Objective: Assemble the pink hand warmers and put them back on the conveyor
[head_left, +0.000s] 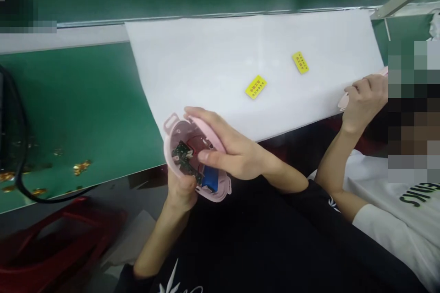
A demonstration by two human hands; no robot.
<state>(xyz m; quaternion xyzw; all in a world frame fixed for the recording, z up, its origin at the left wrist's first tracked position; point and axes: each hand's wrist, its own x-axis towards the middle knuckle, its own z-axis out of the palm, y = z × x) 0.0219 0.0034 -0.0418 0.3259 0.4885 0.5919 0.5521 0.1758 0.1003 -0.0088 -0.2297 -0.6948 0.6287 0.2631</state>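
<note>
Both hands of the person hold a pink shell (178, 135) just off the near edge of the worktop (85, 100), over the lap. From below, the left hand (180, 190) grips its lower rim with fingers closed on it. From the right side, the right hand (233, 151) has its fingers narrow, pinching the pink lid (208, 132) that stands half open on the shell. Inside the shell a small green circuit board (185, 160) and a blue battery (210, 178) are visible.

Beyond them, a white sheet (206, 55) covers the middle of the worktop; two yellow labels (256, 87) lie on it, well apart from the shell, with much free room around. At the right edge of the sheet a co-worker's hand (364, 100) rests on another pink part (343, 100). A black cable (20, 155) curves over the left part of the worktop
</note>
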